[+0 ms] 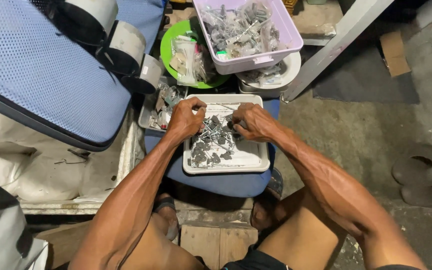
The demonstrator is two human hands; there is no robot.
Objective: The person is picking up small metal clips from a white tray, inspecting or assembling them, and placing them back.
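both hands work over a white tray (246,162) of small metal parts (215,142). the left hand (185,119) has its fingers curled together, pinching parts at the fingertips. the right hand (252,121) is bent likewise, fingertips closed on parts beneath them.

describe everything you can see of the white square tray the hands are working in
The white tray is square with rounded corners and a raised rim, plastic by its look. It lies flat on a blue cushion in front of the person's knees. A loose heap of small grey metal parts covers its far and left portions; the near right corner is bare. The left hand and right hand both reach into it, fingers down among the parts.
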